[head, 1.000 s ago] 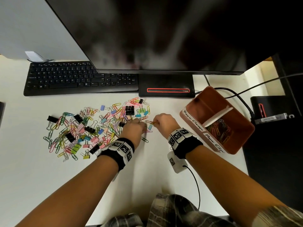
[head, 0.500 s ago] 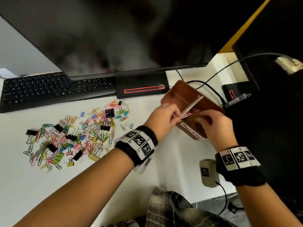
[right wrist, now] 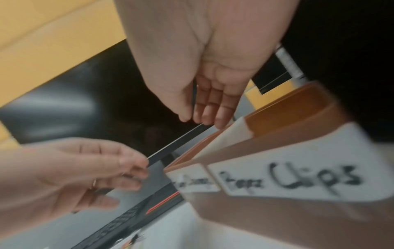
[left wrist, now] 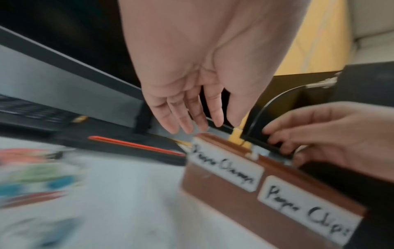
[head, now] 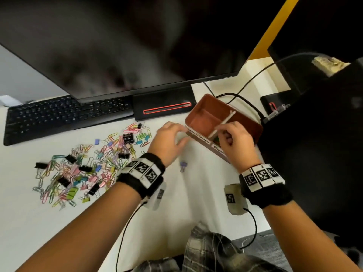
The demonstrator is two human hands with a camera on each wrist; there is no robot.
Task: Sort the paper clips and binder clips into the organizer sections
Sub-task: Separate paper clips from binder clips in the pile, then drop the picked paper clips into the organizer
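Observation:
A brown organizer (head: 204,122) stands right of centre, split by a white divider (head: 224,124); its front labels read "Paper Clamps" (left wrist: 226,170) and "Paper Clips" (right wrist: 298,178). My right hand (head: 224,132) hovers over the right section with loosely curled fingers and nothing visible in them, hiding most of the clips inside. Beside the organizer's left corner, my left hand (head: 181,134) has straight, empty fingers (left wrist: 192,126). The left section shows a bare floor. A mixed pile of coloured paper clips and binder clips (head: 88,163) lies on the desk to the left. One purple binder clip (head: 183,165) lies alone by my left wrist.
A black keyboard (head: 59,114) and a monitor (head: 117,46) with its base (head: 165,108) stand behind the pile. Cables (head: 245,89) run behind the organizer. A black surface (head: 314,144) borders the desk on the right.
Both hands went from the pile to the organizer, each with a paper clip. The pink clip in my left hand is gone, and that hand has drawn back left.

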